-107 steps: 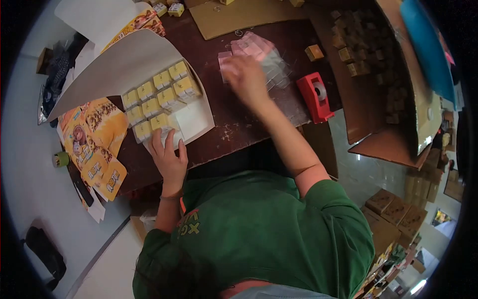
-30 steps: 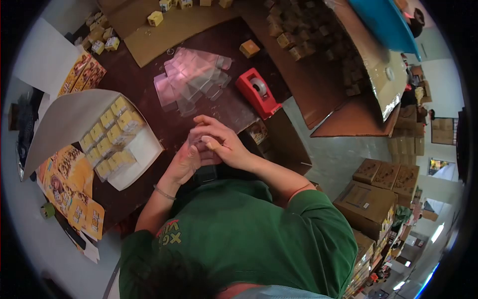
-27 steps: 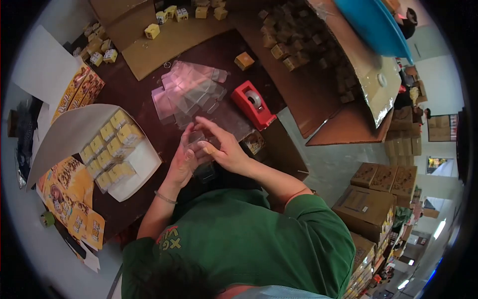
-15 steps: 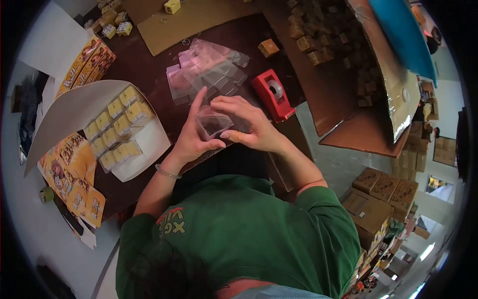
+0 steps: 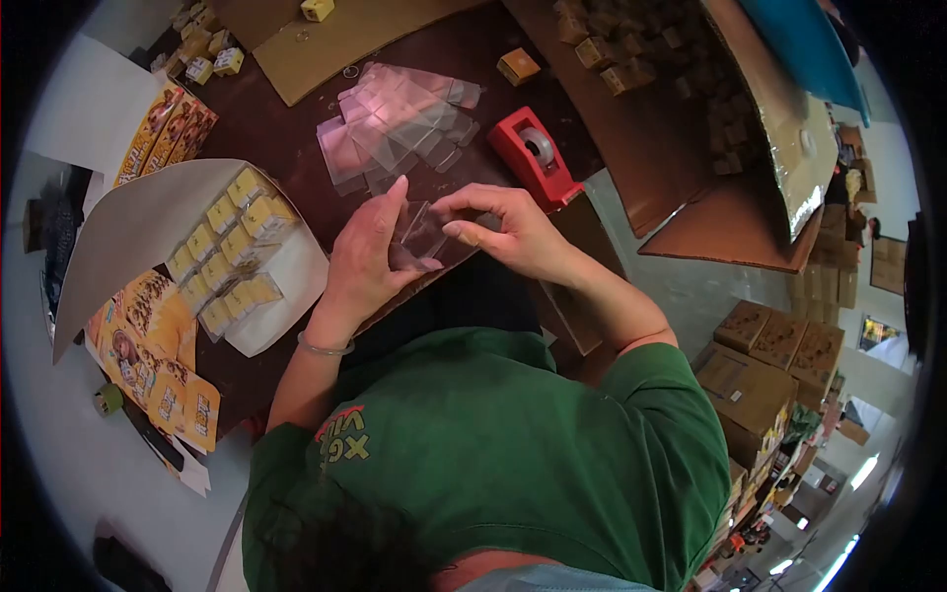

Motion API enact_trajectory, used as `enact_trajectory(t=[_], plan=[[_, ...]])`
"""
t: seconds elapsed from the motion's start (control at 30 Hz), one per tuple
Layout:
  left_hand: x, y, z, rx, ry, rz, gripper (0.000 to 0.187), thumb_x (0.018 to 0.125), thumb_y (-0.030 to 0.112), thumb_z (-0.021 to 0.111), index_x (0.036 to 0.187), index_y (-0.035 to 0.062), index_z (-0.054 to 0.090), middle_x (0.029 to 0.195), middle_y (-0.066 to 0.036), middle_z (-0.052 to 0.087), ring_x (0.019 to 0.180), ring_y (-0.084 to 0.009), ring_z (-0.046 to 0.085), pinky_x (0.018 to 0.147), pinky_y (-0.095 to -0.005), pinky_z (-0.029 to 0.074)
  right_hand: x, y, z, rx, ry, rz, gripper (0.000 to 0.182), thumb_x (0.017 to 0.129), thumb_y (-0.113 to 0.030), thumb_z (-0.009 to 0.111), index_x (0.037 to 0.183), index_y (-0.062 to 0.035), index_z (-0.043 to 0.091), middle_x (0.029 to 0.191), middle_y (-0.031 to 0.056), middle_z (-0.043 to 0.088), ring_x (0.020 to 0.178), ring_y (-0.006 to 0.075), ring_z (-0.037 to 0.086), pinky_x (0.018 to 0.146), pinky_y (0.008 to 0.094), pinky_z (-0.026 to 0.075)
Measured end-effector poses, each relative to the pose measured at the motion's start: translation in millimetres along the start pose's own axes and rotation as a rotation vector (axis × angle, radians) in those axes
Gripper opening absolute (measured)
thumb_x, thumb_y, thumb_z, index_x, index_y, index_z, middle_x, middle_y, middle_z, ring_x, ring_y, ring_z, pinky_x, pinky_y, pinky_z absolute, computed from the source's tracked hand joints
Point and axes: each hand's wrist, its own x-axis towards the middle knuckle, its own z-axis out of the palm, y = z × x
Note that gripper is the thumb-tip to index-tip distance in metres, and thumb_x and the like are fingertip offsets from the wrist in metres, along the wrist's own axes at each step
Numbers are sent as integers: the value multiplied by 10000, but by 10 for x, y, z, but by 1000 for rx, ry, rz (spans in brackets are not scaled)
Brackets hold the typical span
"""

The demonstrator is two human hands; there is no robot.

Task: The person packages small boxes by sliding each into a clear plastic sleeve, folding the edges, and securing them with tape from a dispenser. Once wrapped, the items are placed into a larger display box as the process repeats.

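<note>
A clear plastic box (image 5: 422,235) is between my hands near the table's front edge, its folded panels catching the light. My left hand (image 5: 367,245) curves around its left side, thumb below and fingers pointing up. With thumb and fingertips, my right hand (image 5: 505,227) pinches the box's upper right part, where a flap edge stands up. Just beyond lies a loose pile of flat clear plastic sleeves (image 5: 395,123), some pinkish. A red tape dispenser (image 5: 538,158) stands to the right of the pile.
On the left, an open white carton (image 5: 308,286) holds rows of small yellow boxes. A small orange box (image 5: 518,66) sits behind the dispenser. At right, a large cardboard box (image 5: 681,242) contains many small boxes. Printed orange packaging (image 5: 148,365) lies at far left.
My right hand has drawn slightly right and its fingers have shifted to the box's upper edge. My left hand has turned around the box's side. The whole view has shifted a little.
</note>
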Motion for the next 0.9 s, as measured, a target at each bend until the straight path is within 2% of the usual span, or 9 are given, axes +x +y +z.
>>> enact_trajectory(t=[0.17, 0.33, 0.43, 0.5, 0.6, 0.67, 0.73, 0.8, 0.9], plan=[[-26, 43, 9, 105, 26, 57, 1109, 637, 212, 904, 1518, 75, 244, 1180, -143, 573, 1043, -298, 606, 911, -370, 499, -84, 104, 11, 178, -5, 67, 263, 910, -98, 673, 1162, -25, 668, 1077, 56, 655, 1003, 125, 610, 877, 284, 484], [-97, 219, 56, -811, -21, -416, 1169, 629, 250, 923, 1534, 90, 200, 1221, -126, 571, 1128, -275, 580, 977, -393, 463, -157, 24, 13, -4, -27, -229, 404, 858, -115, 731, 1244, -57, 628, 1226, 99, 587, 1107, 204, 589, 898, 316, 491], [-40, 278, 169, -1412, 34, -409, 1201, 693, 372, 889, 1552, 92, 97, 1333, -121, 493, 1177, -252, 547, 1050, -404, 410, -175, -3, 49, -47, -82, -312, 911, 766, -337, 832, 1495, -75, 352, 1361, 121, 492, 1213, 255, 499, 1020, 390, 406], [42, 457, 293, -1508, 170, -392, 1117, 773, 384, 830, 1554, 98, 85, 1415, -138, 386, 1219, -240, 501, 1073, -398, 383, -141, 29, 108, -135, -30, -279, 834, 756, -265, 819, 1451, -65, 404, 1258, 113, 550, 1116, 272, 533, 992, 402, 408], [13, 321, 288, -917, 245, -554, 897, 900, 233, 703, 1555, 91, 107, 1437, -134, 368, 1208, -235, 506, 974, -367, 472, 9, -10, -53, -477, 110, -415, 731, 738, -211, 786, 1378, -62, 465, 1168, 115, 588, 1079, 296, 547, 989, 419, 384], [58, 295, 188, -1067, 190, -570, 748, 935, 178, 637, 1535, 73, 203, 1384, -120, 434, 1197, -213, 515, 933, -369, 498, 98, -16, -96, -744, -1, -478, 693, 744, -232, 787, 1348, -71, 489, 1174, 119, 588, 1087, 297, 550, 994, 434, 371], [62, 76, 237, -959, 74, -632, 507, 983, 155, 560, 1444, 58, 371, 1310, -109, 500, 1182, -211, 536, 925, -397, 512, 209, 3, -48, -625, -103, -599, 639, 761, -247, 779, 1317, -80, 511, 1179, 106, 595, 1101, 308, 549, 1001, 454, 365], [48, -32, 238, -1318, 165, -820, 371, 1011, 177, 514, 1356, 64, 441, 1274, -113, 529, 1175, -246, 550, 925, -415, 517, 480, -76, -428, -411, -119, -680, 529, 791, -242, 754, 1256, -75, 564, 1176, 98, 607, 1132, 320, 535, 1026, 484, 348], [-70, -221, 215, -1483, 235, -833, 327, 997, 250, 525, 1277, 86, 483, 1249, -122, 535, 1114, -287, 583, 890, -431, 521, 917, 357, -1580, -857, 489, -396, 527, 820, -220, 734, 1293, -75, 552, 1195, 97, 607, 1153, 303, 539, 1042, 450, 355]])
